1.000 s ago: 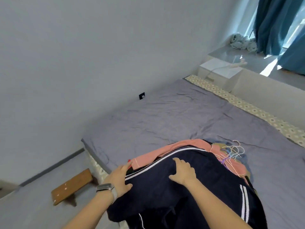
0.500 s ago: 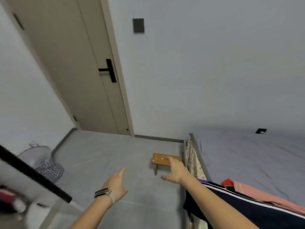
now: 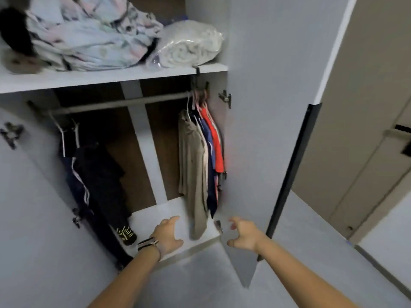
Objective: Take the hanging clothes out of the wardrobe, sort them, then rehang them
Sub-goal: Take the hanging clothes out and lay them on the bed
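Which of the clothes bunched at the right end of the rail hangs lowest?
The beige garment, outermost on the left of that bunch. Its hem drops below the navy and red ones beside it.

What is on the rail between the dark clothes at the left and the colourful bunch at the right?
Nothing hangs there: in the head view the rail is bare between the dark clothes and the colourful bunch.

White upper shelf, crumpled pale bedding, bagged white blanket beside it, touching
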Action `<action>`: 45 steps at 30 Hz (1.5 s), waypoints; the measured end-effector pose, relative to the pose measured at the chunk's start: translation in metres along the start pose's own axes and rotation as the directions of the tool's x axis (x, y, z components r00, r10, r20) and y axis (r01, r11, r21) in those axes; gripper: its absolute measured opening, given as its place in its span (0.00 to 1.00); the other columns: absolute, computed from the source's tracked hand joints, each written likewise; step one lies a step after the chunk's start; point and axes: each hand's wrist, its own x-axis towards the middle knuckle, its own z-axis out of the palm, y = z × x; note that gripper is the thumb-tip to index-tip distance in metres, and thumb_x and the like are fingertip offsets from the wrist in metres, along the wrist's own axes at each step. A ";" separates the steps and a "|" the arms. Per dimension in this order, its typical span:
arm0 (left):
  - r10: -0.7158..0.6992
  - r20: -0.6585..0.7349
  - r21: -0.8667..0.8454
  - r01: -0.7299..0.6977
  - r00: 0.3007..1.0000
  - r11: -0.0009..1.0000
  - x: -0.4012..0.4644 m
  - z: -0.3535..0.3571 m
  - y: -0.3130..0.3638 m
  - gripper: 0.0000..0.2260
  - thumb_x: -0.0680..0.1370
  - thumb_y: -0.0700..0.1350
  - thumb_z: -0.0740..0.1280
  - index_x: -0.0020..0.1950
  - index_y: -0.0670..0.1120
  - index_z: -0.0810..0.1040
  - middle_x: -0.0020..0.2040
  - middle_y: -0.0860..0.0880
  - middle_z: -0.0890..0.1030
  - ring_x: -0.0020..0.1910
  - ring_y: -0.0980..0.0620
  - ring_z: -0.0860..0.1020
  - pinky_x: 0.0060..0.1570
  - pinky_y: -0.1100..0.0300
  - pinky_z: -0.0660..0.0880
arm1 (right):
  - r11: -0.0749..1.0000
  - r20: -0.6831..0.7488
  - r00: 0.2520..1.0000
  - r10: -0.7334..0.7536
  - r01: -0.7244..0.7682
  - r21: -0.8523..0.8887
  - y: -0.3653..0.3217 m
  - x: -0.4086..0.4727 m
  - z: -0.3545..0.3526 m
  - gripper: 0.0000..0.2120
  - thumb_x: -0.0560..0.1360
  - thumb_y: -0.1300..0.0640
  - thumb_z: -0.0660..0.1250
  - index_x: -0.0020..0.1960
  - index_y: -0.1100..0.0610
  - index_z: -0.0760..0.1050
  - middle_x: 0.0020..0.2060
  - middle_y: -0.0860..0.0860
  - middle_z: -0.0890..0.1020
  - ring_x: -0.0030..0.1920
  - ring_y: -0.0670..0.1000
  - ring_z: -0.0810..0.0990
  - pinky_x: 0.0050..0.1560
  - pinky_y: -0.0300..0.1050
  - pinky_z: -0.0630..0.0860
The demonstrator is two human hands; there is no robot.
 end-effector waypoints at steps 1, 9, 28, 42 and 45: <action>-0.037 -0.037 -0.009 0.037 0.999 0.999 0.006 -0.009 -0.013 0.37 0.70 0.52 0.69 0.75 0.51 0.56 0.69 0.45 0.66 0.67 0.47 0.68 0.65 0.56 0.67 | 0.999 -0.008 0.999 -0.036 0.036 -0.006 -0.016 0.019 -0.004 0.34 0.71 0.53 0.71 0.73 0.53 0.60 0.64 0.53 0.74 0.62 0.52 0.74 0.59 0.39 0.70; -0.078 -0.160 -0.052 0.071 0.984 0.996 0.112 -0.076 -0.038 0.28 0.73 0.49 0.68 0.72 0.49 0.63 0.67 0.46 0.69 0.65 0.48 0.71 0.64 0.58 0.69 | 0.975 -0.139 0.967 -0.215 0.219 0.019 -0.085 0.179 -0.054 0.26 0.71 0.60 0.66 0.69 0.55 0.68 0.63 0.53 0.75 0.65 0.52 0.73 0.64 0.40 0.68; 0.025 -0.791 0.139 0.140 0.612 0.980 0.223 -0.247 -0.148 0.19 0.67 0.38 0.70 0.58 0.45 0.77 0.55 0.45 0.77 0.53 0.44 0.76 0.49 0.47 0.76 | 0.903 -0.425 0.904 0.049 0.142 0.406 -0.170 0.456 -0.163 0.20 0.73 0.58 0.67 0.63 0.63 0.71 0.55 0.61 0.79 0.56 0.62 0.78 0.58 0.53 0.75; -0.619 -0.494 -0.786 -0.010 0.610 0.618 0.253 -0.298 -0.221 0.07 0.76 0.39 0.68 0.39 0.46 0.72 0.38 0.47 0.76 0.44 0.48 0.75 0.46 0.62 0.70 | 0.671 -0.254 0.951 -0.178 0.306 0.675 -0.287 0.421 -0.099 0.07 0.75 0.56 0.69 0.48 0.61 0.79 0.43 0.55 0.83 0.45 0.49 0.81 0.42 0.32 0.73; -0.605 -0.505 -0.814 -0.107 0.616 0.571 0.264 -0.294 -0.198 0.11 0.76 0.40 0.68 0.37 0.47 0.69 0.35 0.49 0.73 0.37 0.51 0.73 0.37 0.64 0.69 | 0.566 -0.261 0.952 -0.159 0.305 0.766 -0.294 0.415 -0.105 0.03 0.72 0.60 0.72 0.46 0.59 0.80 0.41 0.53 0.85 0.45 0.50 0.83 0.51 0.40 0.77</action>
